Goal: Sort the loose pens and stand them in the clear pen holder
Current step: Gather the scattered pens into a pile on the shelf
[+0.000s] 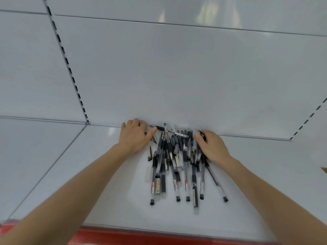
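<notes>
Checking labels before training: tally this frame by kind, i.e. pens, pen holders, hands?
pens: about 20, one overlapping heap, exact count unclear
clear pen holder: 0 in view
hands: 2, left hand and right hand, flanking the heap
total: about 22

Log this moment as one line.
pens: loose heap on white shelf | left hand: thumb against heap | right hand: on heap, grip unclear | pen holder: not in view

Loose pens (177,161) lie piled near the back edge of the shelf (106,200). The left hand (134,137) and right hand (214,147) flank the pile, touching its sides.
</notes>
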Motion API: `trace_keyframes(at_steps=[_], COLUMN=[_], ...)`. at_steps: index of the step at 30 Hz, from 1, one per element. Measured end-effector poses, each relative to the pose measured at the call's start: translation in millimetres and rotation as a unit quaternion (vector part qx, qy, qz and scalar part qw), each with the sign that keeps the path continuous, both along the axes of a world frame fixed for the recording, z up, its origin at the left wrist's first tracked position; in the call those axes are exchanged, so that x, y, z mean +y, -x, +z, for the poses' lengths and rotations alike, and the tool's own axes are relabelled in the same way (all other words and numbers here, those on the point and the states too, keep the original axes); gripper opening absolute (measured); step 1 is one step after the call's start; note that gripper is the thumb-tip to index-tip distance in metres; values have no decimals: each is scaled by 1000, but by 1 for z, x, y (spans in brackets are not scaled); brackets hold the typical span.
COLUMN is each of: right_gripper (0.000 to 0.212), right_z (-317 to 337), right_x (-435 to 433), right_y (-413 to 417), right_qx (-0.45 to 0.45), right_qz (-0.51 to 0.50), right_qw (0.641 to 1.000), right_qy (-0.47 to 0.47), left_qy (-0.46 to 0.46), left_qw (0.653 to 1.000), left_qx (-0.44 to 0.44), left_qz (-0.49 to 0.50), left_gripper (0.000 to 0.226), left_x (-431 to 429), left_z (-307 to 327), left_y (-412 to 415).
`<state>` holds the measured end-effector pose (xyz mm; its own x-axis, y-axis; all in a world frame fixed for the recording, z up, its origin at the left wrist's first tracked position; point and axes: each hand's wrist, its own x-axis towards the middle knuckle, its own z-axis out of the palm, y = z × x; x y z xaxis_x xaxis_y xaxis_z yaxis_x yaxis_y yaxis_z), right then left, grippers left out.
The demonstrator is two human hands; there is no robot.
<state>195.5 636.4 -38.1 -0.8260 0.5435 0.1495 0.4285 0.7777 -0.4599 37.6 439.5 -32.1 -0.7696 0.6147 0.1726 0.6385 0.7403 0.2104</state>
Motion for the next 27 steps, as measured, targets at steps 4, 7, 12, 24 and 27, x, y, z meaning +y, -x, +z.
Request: trace_keyframes(at_steps=[4, 7, 12, 24, 27], right_gripper=[48, 49, 41, 49, 48], right_z=[-2, -2, -5, -8, -8], right_x=[-1, 0, 0, 0, -1], right_y=[0, 1, -3, -2, -2], right_qx=[14, 26, 48, 86, 89], right_qz=[2, -1, 1, -14, -10], right_qw=[1000, 1000, 997, 995, 995], right_qy=[5, 10, 56, 53, 54], left_qy=[-18, -49, -67, -75, -78], left_qw=[1000, 998, 993, 996, 995], left_qx=[-7, -35, -67, -52, -59], left_qz=[1, -18, -65, 1, -11], left_gripper=[54, 53, 50, 46, 47], left_x=[0, 0, -5, -8, -1], left_z=[-1, -2, -1, -5, -6], left_y=[1, -6, -16, -6, -14])
